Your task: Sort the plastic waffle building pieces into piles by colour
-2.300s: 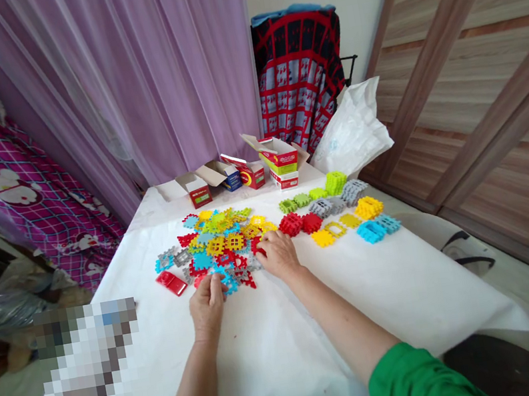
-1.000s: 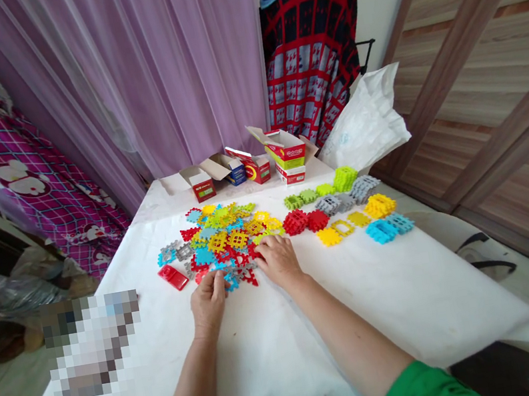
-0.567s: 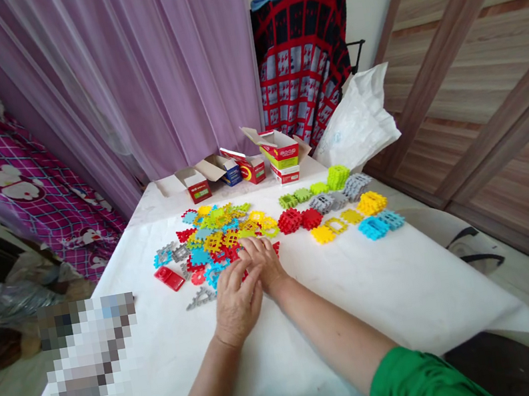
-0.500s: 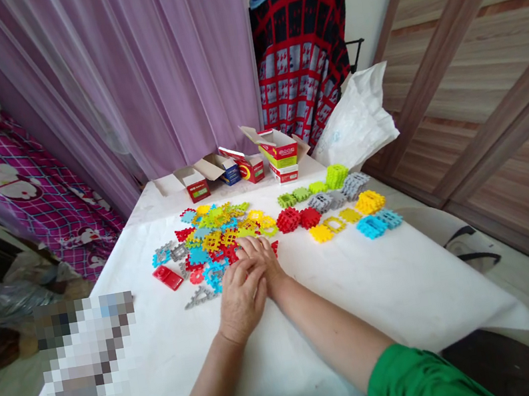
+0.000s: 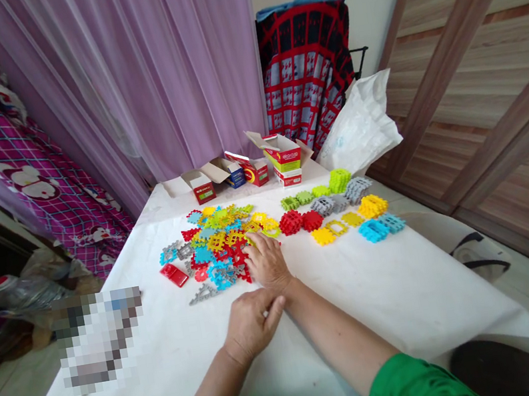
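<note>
My right hand (image 5: 268, 261) reaches over the right edge of a heap of plastic interlocking pieces (image 5: 216, 241) in red, yellow, blue, green and grey. Its fingers are loosely spread against red and yellow pieces, and I see nothing held in them. Closer to me, my left hand (image 5: 251, 325) rests low by the right wrist, thumb stretched out apart from the fingers. Its fingertips are partly hidden, and no piece shows in it. A grey triangular piece (image 5: 203, 294) lies at the heap's near edge.
Stacked pieces sorted by colour stand to the right: green (image 5: 340, 180), grey (image 5: 358, 190), red (image 5: 291, 222), yellow (image 5: 373, 206) and blue (image 5: 373, 230). Open cardboard boxes (image 5: 203, 193) line the back. A red flat object (image 5: 174, 274) lies left of the heap on the white-covered table (image 5: 386, 292).
My hands have come apart: the left has drawn back toward me from over the right, which stays at the heap. The view has shifted slightly.
</note>
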Tool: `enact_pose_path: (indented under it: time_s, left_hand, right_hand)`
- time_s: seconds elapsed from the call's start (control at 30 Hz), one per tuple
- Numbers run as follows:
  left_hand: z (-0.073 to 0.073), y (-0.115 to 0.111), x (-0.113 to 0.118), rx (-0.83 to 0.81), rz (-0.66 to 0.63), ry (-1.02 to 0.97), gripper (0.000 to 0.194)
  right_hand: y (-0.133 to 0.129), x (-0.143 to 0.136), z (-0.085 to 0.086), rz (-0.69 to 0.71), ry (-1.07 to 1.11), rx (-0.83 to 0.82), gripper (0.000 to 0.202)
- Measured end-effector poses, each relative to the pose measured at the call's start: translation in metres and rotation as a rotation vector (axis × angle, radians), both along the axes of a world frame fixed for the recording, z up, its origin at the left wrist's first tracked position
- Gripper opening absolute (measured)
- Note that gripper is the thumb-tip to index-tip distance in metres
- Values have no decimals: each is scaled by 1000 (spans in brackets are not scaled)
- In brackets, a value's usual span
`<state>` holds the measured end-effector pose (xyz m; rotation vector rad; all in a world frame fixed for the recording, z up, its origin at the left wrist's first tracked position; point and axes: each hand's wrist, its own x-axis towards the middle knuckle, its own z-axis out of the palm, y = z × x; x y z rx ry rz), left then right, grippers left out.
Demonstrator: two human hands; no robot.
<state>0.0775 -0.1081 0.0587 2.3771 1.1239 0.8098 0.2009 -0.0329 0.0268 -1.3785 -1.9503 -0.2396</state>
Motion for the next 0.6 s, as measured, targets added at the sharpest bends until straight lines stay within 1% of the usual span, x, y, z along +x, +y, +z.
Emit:
enact_pose_path:
  time_s: [0.03,0.1,0.13,0.17,0.2,0.27,0.33,0.4,0.47,0.53,0.6]
  left_hand:
    - [1,8,-8,-13,109,-61,31]
    - [3,26,-22,-64,353,-243,34]
    - [3,36,-26,-97,440,-343,33]
    - [4,46,-28,-140,491,-437,34]
    - [4,54,-29,-206,514,-502,40]
    - [1,68,-27,-324,512,-591,49]
    - [-2,76,-23,-406,476,-631,48]
    - [-6,79,-19,-441,446,-666,44]
    - [-9,79,-18,-459,444,-699,42]
    - [-11,76,-19,-475,461,-714,41]
    - [-13,74,-23,-484,471,-716,40]
  right_hand:
    - [-1,2,1,-2,34,28,14]
    - [-2,5,3,12,86,83,15]
    - [-2,6,3,30,101,101,16]
    - [-2,6,3,54,112,109,17]
    - [-2,5,3,78,120,106,18]
    - [-3,2,3,118,126,79,20]
    - [-4,-1,3,140,118,54,20]
    - [-4,-1,3,148,112,48,21]
    - [-3,0,4,145,129,42,26]
    - [-2,4,6,153,151,32,39]
    - [-1,9,10,192,137,21,52]
